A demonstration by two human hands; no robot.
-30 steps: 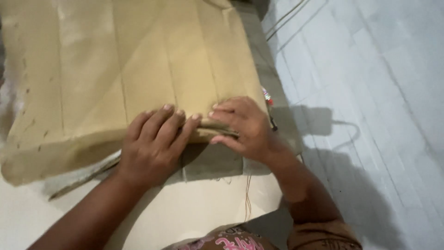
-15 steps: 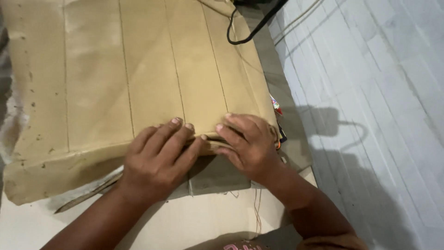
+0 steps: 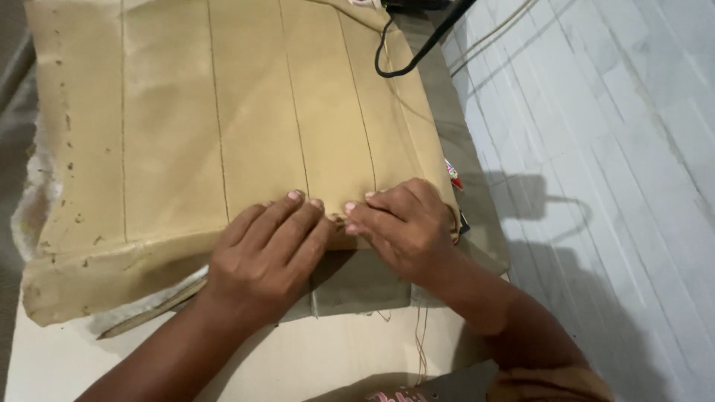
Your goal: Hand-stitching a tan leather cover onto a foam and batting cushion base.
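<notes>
a: head camera looks straight down on a tan cushion cover, a padded panel with stitched channels, lying on a pale worktable. both hands sit at the cover's near edge.

b: how far along does it look?

a: i'd judge the quilting itself is finished. i count four long seam lines running away from the near edge, and they look complete. what seems left is the near edge: grey-green backing fabric sticks out below it, loose threads hang just under that, and white foam shows at the cover's left side.

b: and the hands?

a: left hand lies flat, fingers stretched and pressing down on the cover's near edge, gripping nothing. right hand is just beside it, fingers curled, tips pinching the folded edge of the cover. thumbs of the two hands nearly meet.

b: anything else around?

a: one black cable loops over the cover's far right corner. one small red and white object peeks out at the cover's right edge, too hidden for me to say what it is. beyond that, a pale tiled floor to the right of the cover.

b: totals?

a: one cover, two hands, four seams, one cable, one small object.
</notes>
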